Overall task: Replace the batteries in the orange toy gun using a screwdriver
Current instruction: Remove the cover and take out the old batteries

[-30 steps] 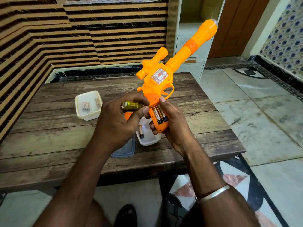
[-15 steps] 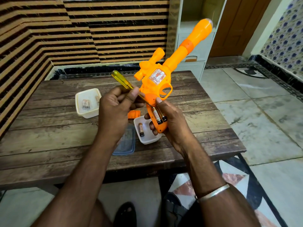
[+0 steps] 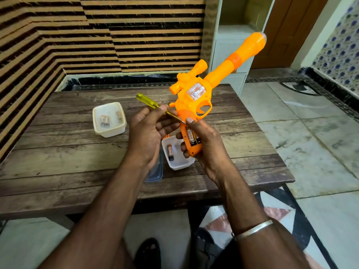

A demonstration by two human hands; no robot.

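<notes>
My right hand [image 3: 206, 146] grips the handle of the orange toy gun [image 3: 196, 98], whose barrel points up and to the right. The handle's battery bay is uncovered and shows two batteries [image 3: 191, 135]. My left hand [image 3: 149, 133] pinches a screwdriver [image 3: 153, 104] with a clear yellow handle; its metal tip reaches the top of the bay, next to my right thumb. Below the gun a white tub [image 3: 177, 164] holds one battery [image 3: 170, 152]. A sliver of an orange part [image 3: 166, 136], perhaps the bay cover, shows behind my left hand.
A second white tub [image 3: 108, 131] with a few batteries stands to the left on the wooden table [image 3: 58, 156]. A clear lid [image 3: 155, 174] lies under my left wrist. White shelves stand beyond the table's far right corner; tiled floor lies to the right.
My left hand turned the screwdriver from lying across my fingers to pointing its tip at the battery bay. The gun tilted slightly and stayed in my right hand.
</notes>
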